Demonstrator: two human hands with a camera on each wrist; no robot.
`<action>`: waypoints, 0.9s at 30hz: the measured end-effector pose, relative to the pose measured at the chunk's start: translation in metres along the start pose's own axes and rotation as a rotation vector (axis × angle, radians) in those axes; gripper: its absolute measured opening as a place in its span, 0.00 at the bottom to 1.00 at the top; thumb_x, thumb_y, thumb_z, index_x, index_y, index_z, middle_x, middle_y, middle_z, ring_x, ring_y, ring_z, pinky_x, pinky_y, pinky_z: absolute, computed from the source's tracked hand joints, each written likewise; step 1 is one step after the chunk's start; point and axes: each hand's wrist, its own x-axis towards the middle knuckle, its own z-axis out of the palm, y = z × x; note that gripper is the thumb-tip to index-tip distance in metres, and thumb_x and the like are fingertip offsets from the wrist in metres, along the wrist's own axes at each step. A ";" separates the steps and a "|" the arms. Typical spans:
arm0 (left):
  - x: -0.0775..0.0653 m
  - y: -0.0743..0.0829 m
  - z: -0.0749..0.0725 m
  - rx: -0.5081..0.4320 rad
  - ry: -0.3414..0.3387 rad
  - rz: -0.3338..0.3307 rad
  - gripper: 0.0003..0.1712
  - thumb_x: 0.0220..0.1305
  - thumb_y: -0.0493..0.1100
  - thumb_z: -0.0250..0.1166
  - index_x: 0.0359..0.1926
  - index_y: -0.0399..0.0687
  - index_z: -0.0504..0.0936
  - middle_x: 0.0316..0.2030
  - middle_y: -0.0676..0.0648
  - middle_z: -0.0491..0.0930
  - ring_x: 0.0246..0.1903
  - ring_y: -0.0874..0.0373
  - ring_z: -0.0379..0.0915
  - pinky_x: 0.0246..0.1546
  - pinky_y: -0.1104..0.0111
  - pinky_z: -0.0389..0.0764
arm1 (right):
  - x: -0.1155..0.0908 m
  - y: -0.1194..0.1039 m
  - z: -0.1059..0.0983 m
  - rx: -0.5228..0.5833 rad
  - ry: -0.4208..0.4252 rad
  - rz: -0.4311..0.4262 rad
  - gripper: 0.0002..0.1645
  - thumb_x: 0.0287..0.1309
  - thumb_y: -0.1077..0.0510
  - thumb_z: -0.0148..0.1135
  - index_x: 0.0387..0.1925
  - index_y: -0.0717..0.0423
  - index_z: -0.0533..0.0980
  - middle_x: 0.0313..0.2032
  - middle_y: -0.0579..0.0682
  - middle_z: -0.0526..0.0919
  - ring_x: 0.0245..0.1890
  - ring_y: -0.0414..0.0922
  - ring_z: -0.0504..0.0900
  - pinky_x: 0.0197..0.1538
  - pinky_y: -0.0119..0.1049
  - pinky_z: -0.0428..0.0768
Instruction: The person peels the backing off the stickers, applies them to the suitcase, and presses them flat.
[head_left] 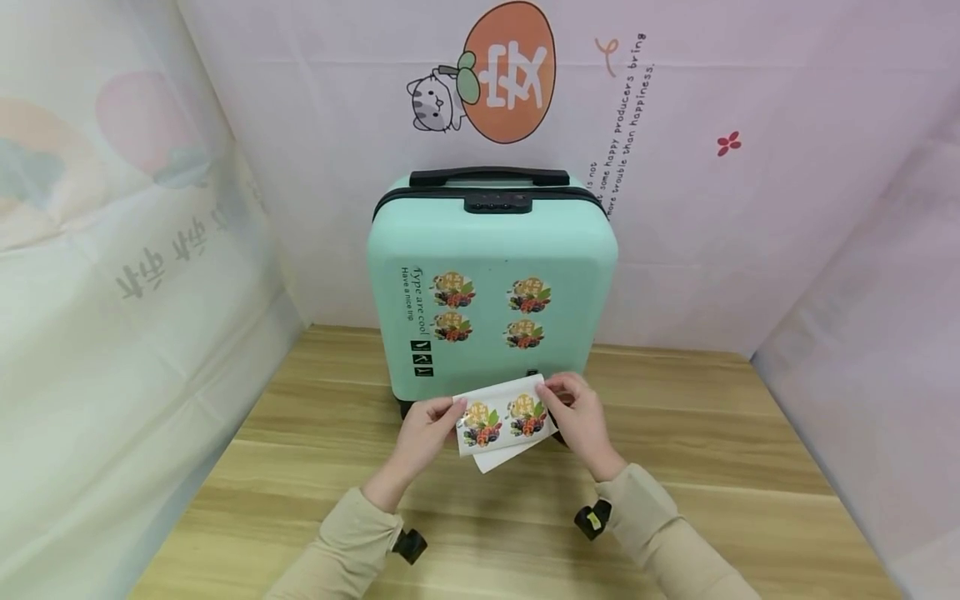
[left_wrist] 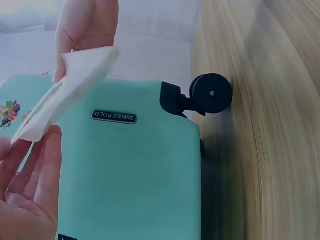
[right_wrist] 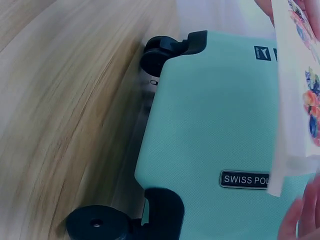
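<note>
Both hands hold a white sticker sheet (head_left: 495, 446) in front of a mint-green suitcase (head_left: 487, 242). Two fruit stickers show on the sheet's face, and a second white layer juts out below it. My left hand (head_left: 423, 437) pinches the sheet's left edge between thumb and fingers. At the upper right corner, my right hand (head_left: 581, 417) pinches it the same way. Several matching fruit stickers (head_left: 453, 289) are on the suitcase front, in two columns. In the left wrist view the sheet (left_wrist: 67, 92) appears bent, seen nearly edge-on.
The suitcase stands upright on a wooden table (head_left: 315, 467) against a printed cloth backdrop (head_left: 330, 125). It has a black top handle (head_left: 489, 175), a combination lock (head_left: 498, 203) and black wheels (left_wrist: 212, 93). A SWISS POLO badge (left_wrist: 114, 117) sits low on its front. Cloth also hangs at both sides.
</note>
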 end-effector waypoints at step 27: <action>0.001 -0.007 -0.002 0.179 0.039 0.031 0.15 0.65 0.40 0.61 0.51 0.38 0.80 0.40 0.40 0.81 0.28 0.60 0.76 0.23 0.73 0.73 | -0.003 0.005 0.003 0.075 -0.173 0.043 0.11 0.60 0.63 0.61 0.44 0.65 0.76 0.24 0.52 0.77 0.20 0.36 0.68 0.25 0.29 0.68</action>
